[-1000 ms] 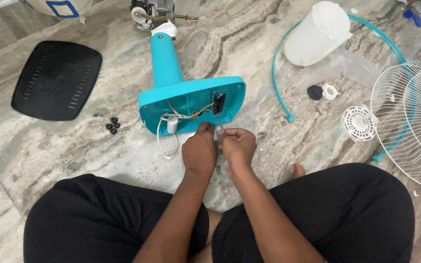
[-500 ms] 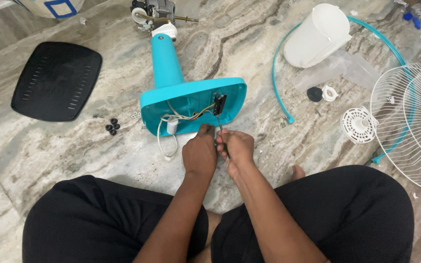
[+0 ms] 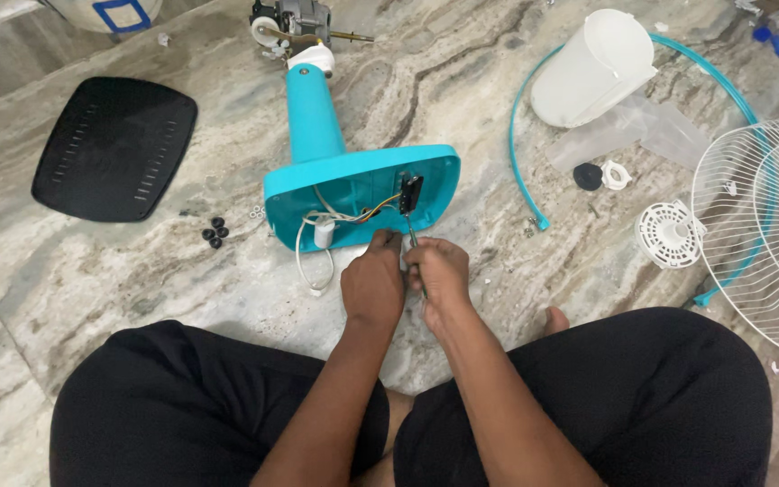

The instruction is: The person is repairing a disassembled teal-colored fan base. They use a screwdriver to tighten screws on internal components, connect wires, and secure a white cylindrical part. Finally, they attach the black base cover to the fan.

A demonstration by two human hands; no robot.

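Note:
A turquoise fan stand [image 3: 317,117] lies on the marble floor with its open base [image 3: 362,194] facing me. Inside the base are coloured wires, a white capacitor [image 3: 324,234] and a black switch block [image 3: 410,193]. My left hand [image 3: 373,284] is closed at the base's near rim, by the wires. My right hand [image 3: 439,275] is closed on a thin screwdriver [image 3: 412,237] whose tip points up toward the switch block. The two hands touch each other. The motor [image 3: 295,20] sits at the stand's far end.
A black base cover [image 3: 114,149] lies at the left, small black feet [image 3: 215,232] beside it. At the right are a white motor cover [image 3: 592,68], a turquoise ring [image 3: 520,153], a white wire grille [image 3: 764,225], a white hub [image 3: 669,234] and small caps [image 3: 601,176]. My crossed legs fill the foreground.
My hands have stayed at the base's near rim. The right hand has shifted slightly, bringing the screwdriver more upright toward the switch block.

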